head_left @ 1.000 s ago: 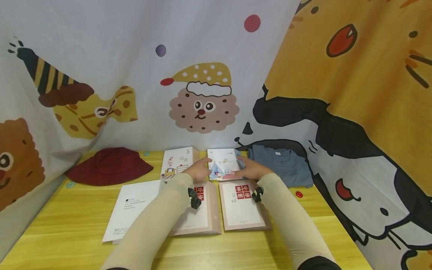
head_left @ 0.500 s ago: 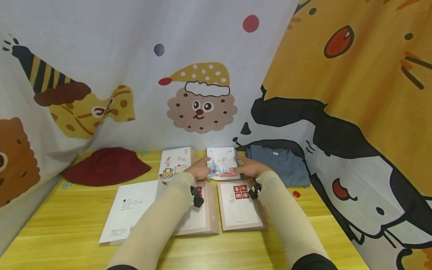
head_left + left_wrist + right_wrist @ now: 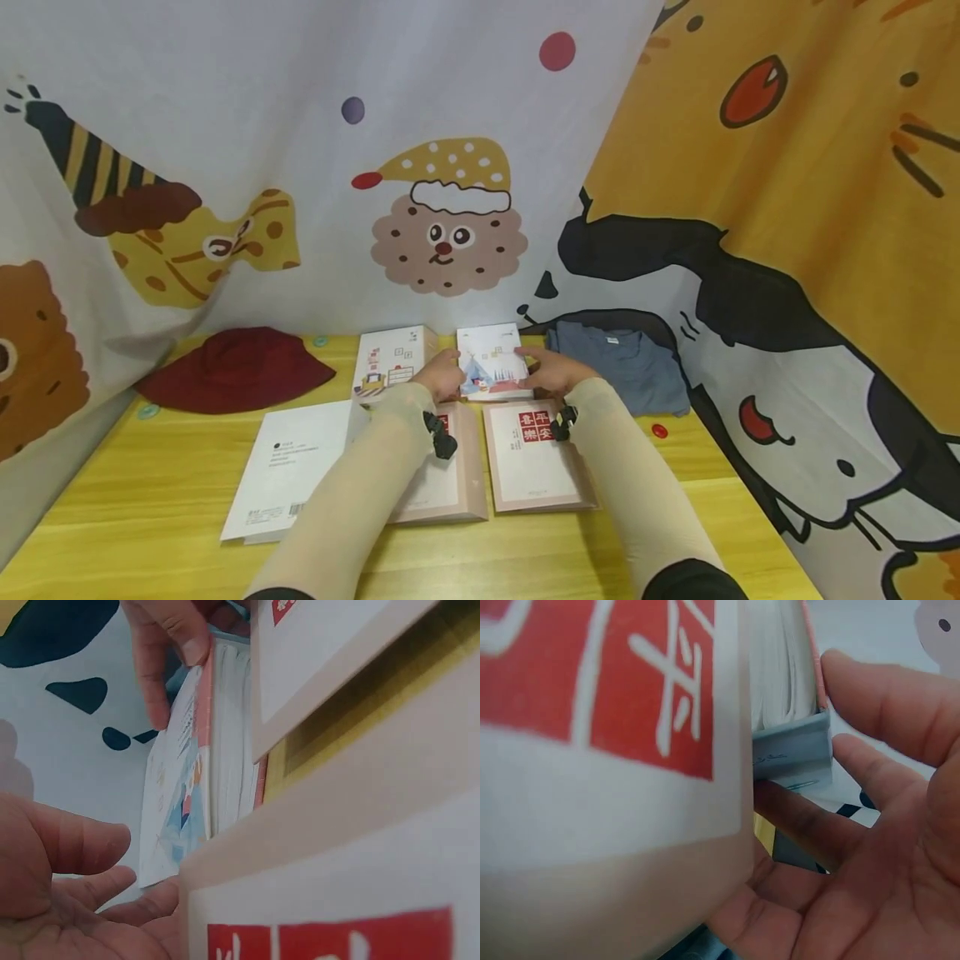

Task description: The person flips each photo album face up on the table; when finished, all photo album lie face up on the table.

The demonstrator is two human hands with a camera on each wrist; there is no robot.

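While the yellow table (image 3: 150, 500) carries two pink-bordered books (image 3: 536, 454) near you, the small illustrated book (image 3: 491, 362) lies flat just beyond them; it sits between your hands, long axis running away from you; your left hand (image 3: 442, 377) curls against its left edge; your right hand (image 3: 551, 372) grips the right edge.
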